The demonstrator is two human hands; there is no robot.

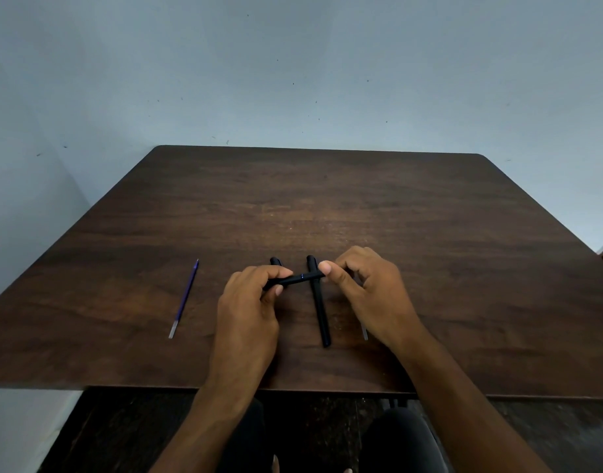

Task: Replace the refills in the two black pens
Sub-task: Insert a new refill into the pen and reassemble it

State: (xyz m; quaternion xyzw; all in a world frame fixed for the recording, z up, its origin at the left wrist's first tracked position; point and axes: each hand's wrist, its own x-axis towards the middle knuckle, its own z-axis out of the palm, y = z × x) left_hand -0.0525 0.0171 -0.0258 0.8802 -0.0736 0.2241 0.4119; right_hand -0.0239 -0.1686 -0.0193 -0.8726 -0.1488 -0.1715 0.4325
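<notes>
A black pen is held crosswise above the table, gripped by the left hand at its 9 o'clock end and pinched by the right hand at 3 o'clock. A second black pen lies beneath it. A blue refill rests well apart at 9 o'clock.

A refill lies left of two pens on the table.

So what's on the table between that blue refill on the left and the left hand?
Nothing: the head view shows only bare wooden table between the blue refill and the left hand, which grips one black pen.
</notes>
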